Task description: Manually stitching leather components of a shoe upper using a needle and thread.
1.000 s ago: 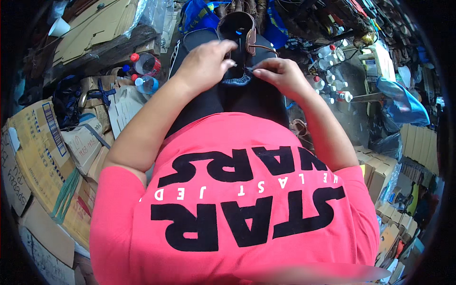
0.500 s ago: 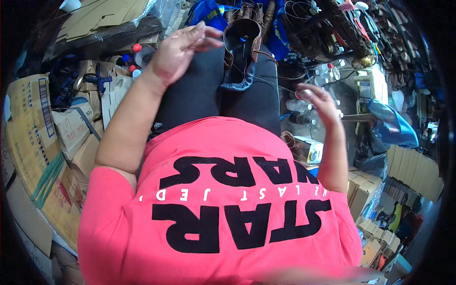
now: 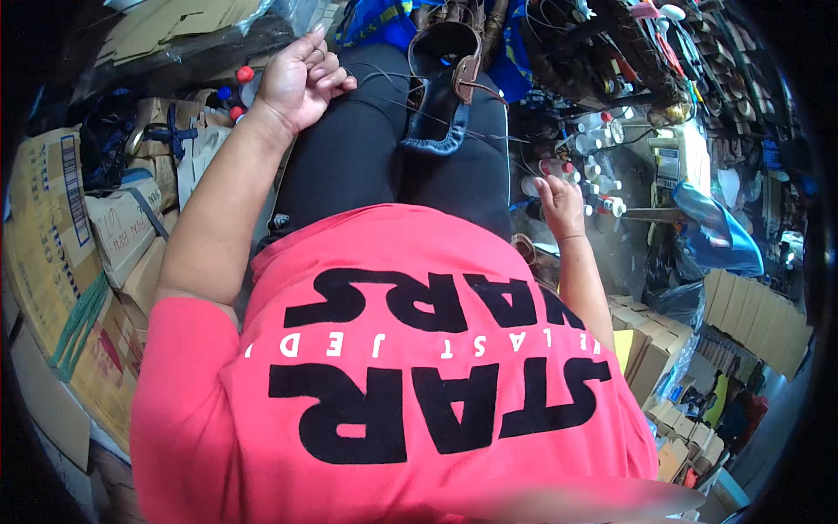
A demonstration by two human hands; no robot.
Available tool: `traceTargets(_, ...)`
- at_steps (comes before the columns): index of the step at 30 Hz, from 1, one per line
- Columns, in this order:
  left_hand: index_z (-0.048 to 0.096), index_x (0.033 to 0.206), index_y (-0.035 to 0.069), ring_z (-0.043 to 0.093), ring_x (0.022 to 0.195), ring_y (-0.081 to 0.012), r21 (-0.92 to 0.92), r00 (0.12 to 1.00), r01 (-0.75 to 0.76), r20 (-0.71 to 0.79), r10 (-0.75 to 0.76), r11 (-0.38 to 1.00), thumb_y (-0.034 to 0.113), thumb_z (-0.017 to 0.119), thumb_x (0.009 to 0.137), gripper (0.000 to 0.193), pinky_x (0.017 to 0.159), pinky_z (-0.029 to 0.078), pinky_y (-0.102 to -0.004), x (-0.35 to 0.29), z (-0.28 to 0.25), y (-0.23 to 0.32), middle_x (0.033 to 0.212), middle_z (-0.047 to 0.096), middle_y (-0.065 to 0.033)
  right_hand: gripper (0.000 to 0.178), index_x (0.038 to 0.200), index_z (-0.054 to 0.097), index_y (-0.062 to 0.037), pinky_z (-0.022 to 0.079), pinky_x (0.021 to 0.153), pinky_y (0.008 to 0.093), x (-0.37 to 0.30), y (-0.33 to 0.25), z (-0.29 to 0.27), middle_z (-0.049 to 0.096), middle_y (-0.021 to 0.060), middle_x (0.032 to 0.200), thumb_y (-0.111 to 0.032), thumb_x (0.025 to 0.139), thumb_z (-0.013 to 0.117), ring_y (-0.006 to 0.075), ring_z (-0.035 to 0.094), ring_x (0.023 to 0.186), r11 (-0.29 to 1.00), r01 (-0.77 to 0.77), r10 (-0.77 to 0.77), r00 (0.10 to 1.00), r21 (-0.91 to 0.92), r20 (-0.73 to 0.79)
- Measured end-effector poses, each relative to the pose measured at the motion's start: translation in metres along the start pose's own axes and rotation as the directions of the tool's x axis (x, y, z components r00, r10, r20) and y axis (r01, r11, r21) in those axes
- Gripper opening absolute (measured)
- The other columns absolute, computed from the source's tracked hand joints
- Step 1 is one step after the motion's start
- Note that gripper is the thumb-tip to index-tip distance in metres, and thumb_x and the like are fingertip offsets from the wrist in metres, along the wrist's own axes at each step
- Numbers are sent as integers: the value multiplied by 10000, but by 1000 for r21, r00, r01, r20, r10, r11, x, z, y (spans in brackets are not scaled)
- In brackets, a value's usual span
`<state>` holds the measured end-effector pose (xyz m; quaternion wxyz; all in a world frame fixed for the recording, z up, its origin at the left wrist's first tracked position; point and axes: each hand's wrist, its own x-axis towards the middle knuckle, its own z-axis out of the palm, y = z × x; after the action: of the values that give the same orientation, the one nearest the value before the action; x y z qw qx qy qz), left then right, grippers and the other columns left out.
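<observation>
A leather shoe or boot part (image 3: 465,80) stands upright between my thighs. It has a round dark opening, a brown strap and a blue-black padded edge. Dark thread (image 3: 384,72) runs from its left side toward my left hand (image 3: 301,83), which is raised beside my left thigh, fingers curled and closed. More thread (image 3: 497,138) stretches from the other side toward my right hand (image 3: 561,208), held low past my right thigh with thumb and fingers pinched together. The thread ends inside both hands are hidden.
Bottles (image 3: 602,131) stand to the right of my legs, beside a blue plastic bag (image 3: 711,227). Cardboard boxes (image 3: 127,231) are piled at my left. A cluttered rack (image 3: 602,52) with tools is at the far right, and cut cardboard (image 3: 179,26) lies at the far left.
My left hand has drawn left, away from the leather piece, its fingers now curled. My right hand has dropped lower and a little left. Thread now shows out to the left side too.
</observation>
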<state>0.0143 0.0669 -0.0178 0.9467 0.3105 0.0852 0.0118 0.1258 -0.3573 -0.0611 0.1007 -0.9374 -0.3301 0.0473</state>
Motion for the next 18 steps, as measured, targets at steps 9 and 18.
traceTargets(9,678,997,44,600,955,-182,968,917,-217,158,366,128,331,526,928,332,922,414,-290,17,-32,38,967,662,-62,444,1143,620,-87,389,742,271,16,-11,-57,601,47,974,-447,934,463,131,532,898,367,-266,548,836,891,23)
traceTargets(18,519,1121,7,517,1114,-328,923,920,-384,382,-93,-13,330,758,693,587,947,405,-352,73,55,-64,1154,538,-198,276,769,580,7,411,581,388,96,-140,-81,518,170,689,-256,840,623,291,526,628,947,255,-307,896,195,321)
